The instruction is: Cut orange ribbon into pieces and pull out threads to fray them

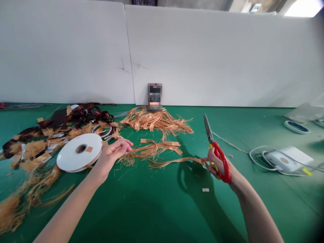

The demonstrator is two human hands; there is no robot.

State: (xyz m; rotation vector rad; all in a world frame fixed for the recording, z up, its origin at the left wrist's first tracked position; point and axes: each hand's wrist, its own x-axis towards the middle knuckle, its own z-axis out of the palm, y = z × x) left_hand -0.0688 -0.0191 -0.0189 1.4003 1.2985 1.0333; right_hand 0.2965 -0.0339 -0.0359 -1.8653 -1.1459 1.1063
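Note:
Red-handled scissors [221, 165] are in my right hand [215, 163], blades together and tilted up and away. From the fingertips of that same hand a thin strand of tan raffia [174, 162] trails left just over the green tabletop. My left hand [115, 152] is closed with its fingers pressed together, beside a small raffia bundle [152, 148] with flat tan end tabs. Whatever may be between its fingers is hidden. Behind that bundle lies a larger heap of orange-tan raffia [154, 121].
A white spool [78, 152] lies left of my left hand, among dark brown ribbon [86, 113] and loose raffia [32, 148]. At right sits a white power adapter [288, 158] with a coiled cable. A phone-like device [155, 98] leans on the white partition [215, 57].

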